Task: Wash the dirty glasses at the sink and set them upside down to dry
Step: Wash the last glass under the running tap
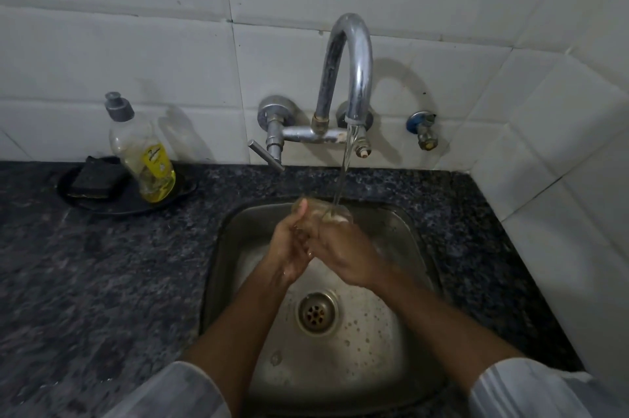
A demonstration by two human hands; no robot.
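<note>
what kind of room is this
Most likely a home kitchen: a steel sink set in a dark stone counter, a wall tap running, and a dish soap bottle beside a sponge.

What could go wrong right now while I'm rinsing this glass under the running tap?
The clear glass is wet, and the left hand and right hand grip it above the steel sink; it could slip and crack. It also sits near the faucet fittings, so lifting it carelessly might knock the rim. Water hitting the glass could splash onto the granite counter.
</note>
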